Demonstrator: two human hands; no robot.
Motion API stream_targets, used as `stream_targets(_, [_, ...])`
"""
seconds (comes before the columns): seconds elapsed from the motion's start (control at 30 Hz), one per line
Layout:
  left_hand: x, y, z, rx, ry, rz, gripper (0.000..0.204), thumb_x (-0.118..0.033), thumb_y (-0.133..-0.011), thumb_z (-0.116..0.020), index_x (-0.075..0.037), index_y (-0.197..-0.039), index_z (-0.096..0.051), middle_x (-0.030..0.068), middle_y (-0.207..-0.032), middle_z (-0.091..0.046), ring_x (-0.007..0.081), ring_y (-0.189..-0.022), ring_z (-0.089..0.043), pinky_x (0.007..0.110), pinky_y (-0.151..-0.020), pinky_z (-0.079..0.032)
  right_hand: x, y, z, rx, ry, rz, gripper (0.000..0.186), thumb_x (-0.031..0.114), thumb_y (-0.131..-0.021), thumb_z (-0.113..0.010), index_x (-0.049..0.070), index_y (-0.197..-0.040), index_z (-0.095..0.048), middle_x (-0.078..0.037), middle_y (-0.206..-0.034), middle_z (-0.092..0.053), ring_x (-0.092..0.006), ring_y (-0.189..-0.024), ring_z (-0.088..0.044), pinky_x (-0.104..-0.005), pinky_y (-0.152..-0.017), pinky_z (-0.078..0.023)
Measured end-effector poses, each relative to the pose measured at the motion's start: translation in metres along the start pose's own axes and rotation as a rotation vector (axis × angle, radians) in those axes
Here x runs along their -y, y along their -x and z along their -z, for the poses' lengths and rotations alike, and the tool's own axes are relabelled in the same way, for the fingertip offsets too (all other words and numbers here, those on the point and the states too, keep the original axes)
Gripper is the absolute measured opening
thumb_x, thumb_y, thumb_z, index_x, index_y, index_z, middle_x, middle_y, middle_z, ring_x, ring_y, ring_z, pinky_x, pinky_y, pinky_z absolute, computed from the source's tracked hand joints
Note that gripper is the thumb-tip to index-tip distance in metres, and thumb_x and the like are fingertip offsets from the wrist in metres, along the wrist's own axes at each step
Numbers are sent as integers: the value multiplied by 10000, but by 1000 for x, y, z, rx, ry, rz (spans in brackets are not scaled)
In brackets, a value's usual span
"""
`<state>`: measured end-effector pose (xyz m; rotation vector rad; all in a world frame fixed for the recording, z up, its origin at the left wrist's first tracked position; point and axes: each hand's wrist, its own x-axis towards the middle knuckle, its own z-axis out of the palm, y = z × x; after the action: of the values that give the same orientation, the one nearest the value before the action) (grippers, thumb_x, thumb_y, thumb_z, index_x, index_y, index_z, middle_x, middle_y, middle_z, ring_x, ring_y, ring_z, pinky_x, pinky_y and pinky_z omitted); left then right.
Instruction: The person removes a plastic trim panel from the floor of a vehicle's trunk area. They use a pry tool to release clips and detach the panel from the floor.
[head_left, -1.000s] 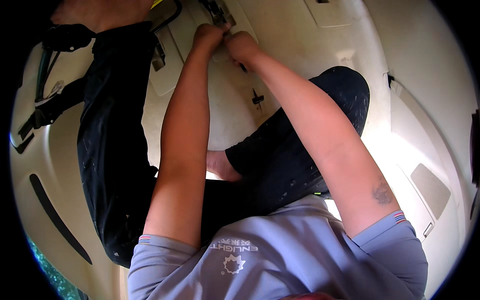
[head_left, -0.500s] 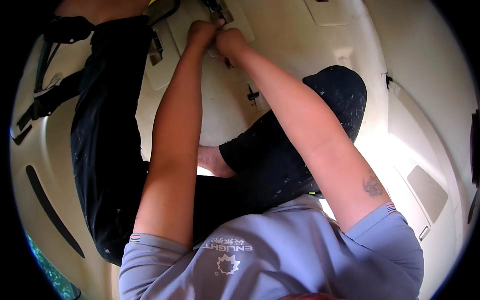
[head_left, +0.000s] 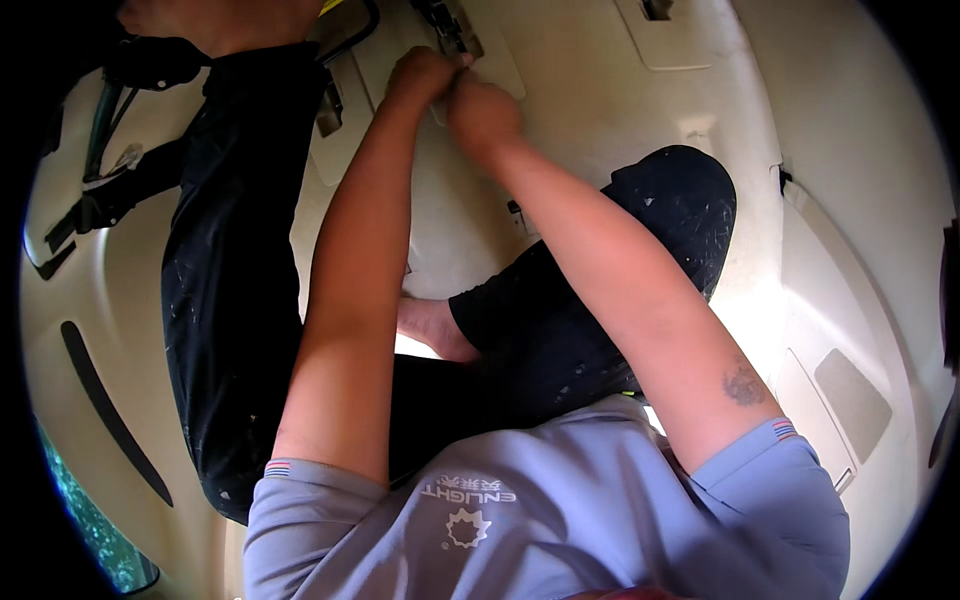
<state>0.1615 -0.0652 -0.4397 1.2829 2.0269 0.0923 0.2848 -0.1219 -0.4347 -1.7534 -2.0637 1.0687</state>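
Observation:
At the top of the view, both my hands are close together by a dark metal fitting [head_left: 440, 22] set in a recess of the beige panel [head_left: 560, 120]. My left hand [head_left: 420, 76] is closed, with its fingertips at the lower end of the fitting. Right beside it, my right hand [head_left: 486, 118] is curled, its back toward me and its thumb side near the left fingertips. A small dark bit shows between the two hands. What the fingers grip is hidden.
My black trouser legs frame the work, the bent knee [head_left: 680, 190] at right. A black jointed fitting [head_left: 105, 205] is at far left. A small black clip [head_left: 516, 212] sits on the panel behind my right forearm. A recessed hole [head_left: 656, 10] is at top right.
The view has shifted slightly, so the surroundings sit further right and lower. My right hand has turned, and the dark piece below it is out of sight. Both hands stay by the fitting.

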Motion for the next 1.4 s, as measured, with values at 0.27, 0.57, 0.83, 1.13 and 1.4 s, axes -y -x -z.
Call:
stream_targets(0.27, [6,-1,-4,-55,10,-23,549,-537,-810,-712,10,-849,-733,188,-827,-712,299,-796,-691,406,-748,-509,2,4,-28,-289,379,99,321,187,-844,-554,36,-1121,-609,-138,-1098,-637,-334,-1068,-570,-548,-1000,-369])
stream_targets(0.57, [-9,19,4,-61,72,75,565,-524,-801,-736,15,-970,-721,195,-989,-713,316,-951,-683,396,-833,-514,-13,-4,-37,-246,345,219,496,230,-890,-532,-69,-1283,-500,-196,-1189,-587,-356,-1197,-475,-537,-1165,-182])
stream_targets(0.83, [-9,23,3,-71,124,141,536,-502,-787,-761,2,-964,-719,176,-1009,-713,300,-960,-687,398,-822,-525,-10,-2,-40,-267,436,241,496,217,-880,-547,-60,-1289,-493,-195,-1211,-576,-346,-1218,-462,-534,-1169,-179])
stream_targets(1.13, [-9,30,6,-87,177,150,521,-484,-776,-776,-16,-999,-720,156,-1021,-717,303,-968,-687,394,-816,-535,-14,-5,-42,-257,426,258,470,233,-892,-522,-42,-1274,-508,-191,-1166,-588,-342,-1206,-473,-520,-1169,-185])
stream_targets(1.4, [-7,25,5,-76,135,139,530,-482,-766,-786,-20,-1015,-714,155,-1082,-703,306,-1028,-670,392,-860,-527,-20,-6,-47,-354,447,337,525,253,-900,-513,-70,-1312,-477,-235,-1145,-600,-369,-1159,-512,-552,-1133,-244])
